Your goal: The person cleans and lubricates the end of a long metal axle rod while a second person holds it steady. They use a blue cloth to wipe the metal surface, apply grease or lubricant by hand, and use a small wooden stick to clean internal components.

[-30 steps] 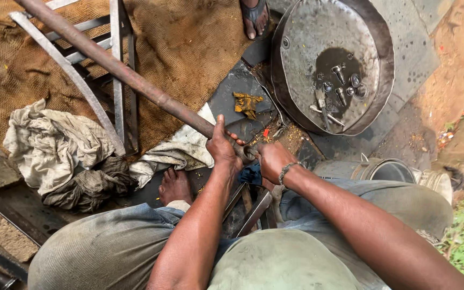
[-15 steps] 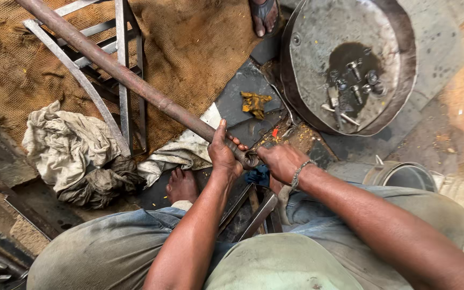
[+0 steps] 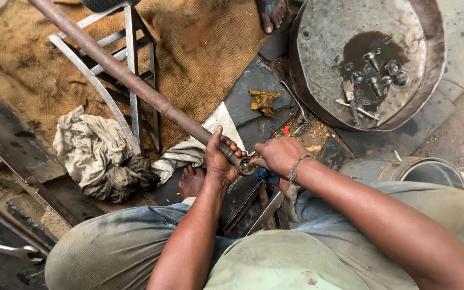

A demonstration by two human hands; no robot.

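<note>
My left hand (image 3: 220, 157): It is wrapped tight around the low end of the long rusty pipe (image 3: 130, 80), near the middle of the frame.
My right hand (image 3: 279, 154): It is just beside my left hand. Its fingers are curled in at the round metal ring (image 3: 246, 166) on the pipe's end. I cannot tell if it grips the ring or only touches it.
Long rusty pipe: It runs from the upper left of the frame down to my hands, tilted. It crosses over the metal frame (image 3: 130, 91).
Metal frame: It stands on the brown sack cloth (image 3: 200, 48) in the upper left.
Dirty rag (image 3: 95, 153): It lies crumpled at the left, near the frame.
My bare foot (image 3: 191, 180): It rests on the floor under my left hand.
Round metal pan (image 3: 318, 64): It sits in the upper right, well apart from my hands. Bolts (image 3: 374, 72) lie in a dark oily puddle inside it.
Yellow scrap (image 3: 264, 100): It lies on a dark slab between the pan and the pipe.
Another person's foot (image 3: 269, 13): It is at the top edge.
</note>
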